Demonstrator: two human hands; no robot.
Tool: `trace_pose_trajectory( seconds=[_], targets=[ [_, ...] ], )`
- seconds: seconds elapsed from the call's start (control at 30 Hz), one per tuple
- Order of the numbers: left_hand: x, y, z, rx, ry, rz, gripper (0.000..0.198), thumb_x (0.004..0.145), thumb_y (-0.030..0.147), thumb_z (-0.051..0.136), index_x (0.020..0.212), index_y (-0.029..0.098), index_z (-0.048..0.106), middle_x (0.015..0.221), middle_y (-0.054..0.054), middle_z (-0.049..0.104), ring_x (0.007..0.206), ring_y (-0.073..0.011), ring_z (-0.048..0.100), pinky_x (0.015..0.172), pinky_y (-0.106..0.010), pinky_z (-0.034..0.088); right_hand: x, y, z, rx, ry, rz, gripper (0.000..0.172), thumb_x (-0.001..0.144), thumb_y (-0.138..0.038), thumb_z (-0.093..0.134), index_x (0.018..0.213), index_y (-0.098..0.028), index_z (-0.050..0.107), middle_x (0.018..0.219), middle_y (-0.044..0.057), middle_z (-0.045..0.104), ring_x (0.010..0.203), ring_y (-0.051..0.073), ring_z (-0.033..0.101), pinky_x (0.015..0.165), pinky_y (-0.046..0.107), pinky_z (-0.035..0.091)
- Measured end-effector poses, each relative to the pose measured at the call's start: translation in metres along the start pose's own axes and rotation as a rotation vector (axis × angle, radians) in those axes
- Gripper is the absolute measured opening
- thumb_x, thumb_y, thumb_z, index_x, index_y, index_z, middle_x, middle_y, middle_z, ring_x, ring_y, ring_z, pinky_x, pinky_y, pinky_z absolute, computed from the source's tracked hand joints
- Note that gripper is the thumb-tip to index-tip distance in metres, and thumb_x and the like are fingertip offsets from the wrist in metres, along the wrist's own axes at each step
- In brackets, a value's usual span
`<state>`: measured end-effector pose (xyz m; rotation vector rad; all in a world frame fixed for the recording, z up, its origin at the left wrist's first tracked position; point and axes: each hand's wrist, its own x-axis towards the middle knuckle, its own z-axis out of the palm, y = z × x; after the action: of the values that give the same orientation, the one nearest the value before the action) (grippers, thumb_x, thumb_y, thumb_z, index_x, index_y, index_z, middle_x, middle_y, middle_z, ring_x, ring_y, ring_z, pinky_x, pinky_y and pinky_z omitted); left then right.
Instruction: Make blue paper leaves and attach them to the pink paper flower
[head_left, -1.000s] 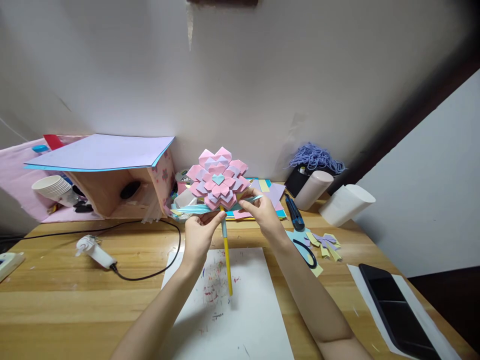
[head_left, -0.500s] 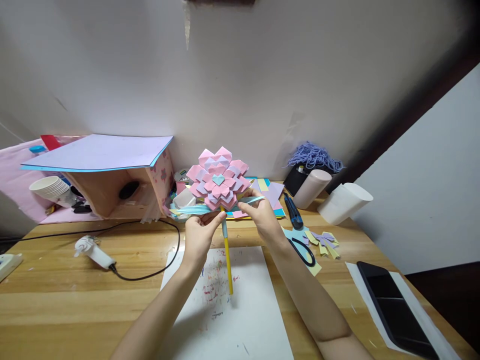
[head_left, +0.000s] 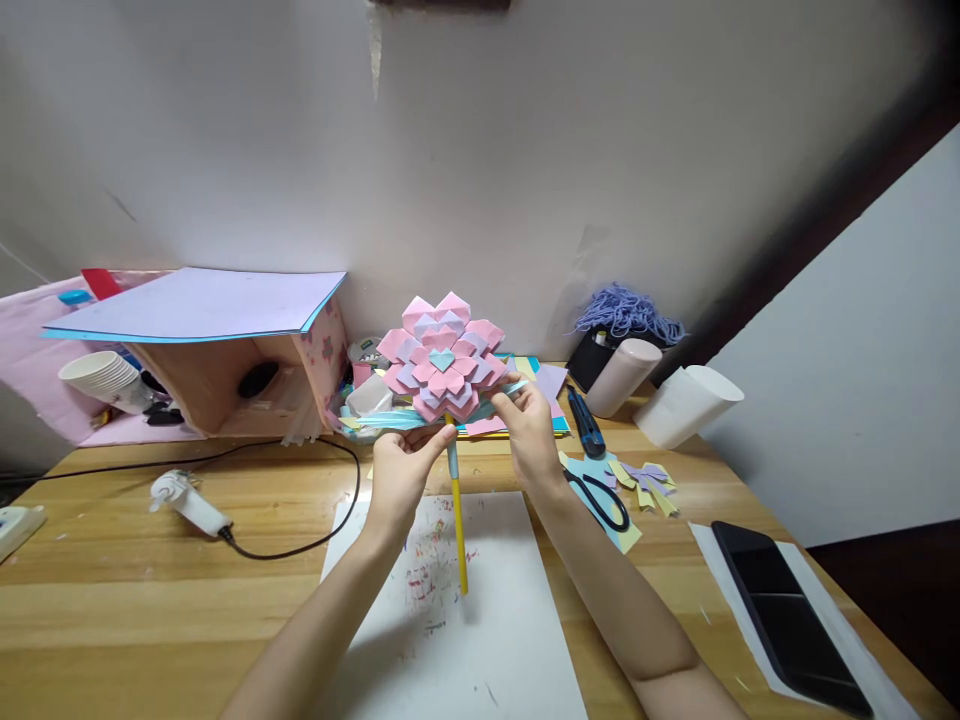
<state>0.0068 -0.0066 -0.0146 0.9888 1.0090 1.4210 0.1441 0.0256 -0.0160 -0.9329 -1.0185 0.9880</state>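
A folded-paper flower (head_left: 446,362) in pink and lilac, with a light blue heart at its centre, is held up over the desk. Its yellow stem (head_left: 459,540) points down and has a pale blue wrap at the top. Light blue paper leaves (head_left: 390,420) spread out under the petals. My left hand (head_left: 401,470) is closed on the flower's underside by the stem top, the thumb pressing beside the stem. Between thumb and fingers, my right hand (head_left: 531,435) pinches the right-hand blue paper leaf (head_left: 514,388). Some fingertips are hidden behind the petals and leaves.
White paper (head_left: 450,640) with colour marks lies below. To the right are scissors (head_left: 606,500), a utility knife (head_left: 586,420), paper scraps (head_left: 645,480), a phone (head_left: 787,615) and white cylinders (head_left: 690,405). An open box (head_left: 322,350), paper cups (head_left: 105,375) and a corded charger (head_left: 191,505) are left.
The flower has shifted slightly right and its stem has moved with it. My right hand has slid a little to the right along the leaf; my left hand stays nearly in place.
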Motion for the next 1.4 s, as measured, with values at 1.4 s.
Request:
trace_pose_trajectory(
  seconds=[1.4],
  targets=[
    [0.011, 0.005, -0.01, 0.021, 0.013, 0.044, 0.028, 0.059, 0.027, 0.073, 0.081, 0.011, 0.067, 0.088, -0.009, 0.07, 0.089, -0.0236, 0.063, 0.082, -0.034, 0.048, -0.016, -0.006, 0.011, -0.103, -0.497, 0.221, 0.032, 0.072, -0.035, 0.063, 0.099, -0.02, 0.059, 0.1, 0.006, 0.065, 0.084, 0.018, 0.063, 0.077, 0.035, 0.052]
  ],
)
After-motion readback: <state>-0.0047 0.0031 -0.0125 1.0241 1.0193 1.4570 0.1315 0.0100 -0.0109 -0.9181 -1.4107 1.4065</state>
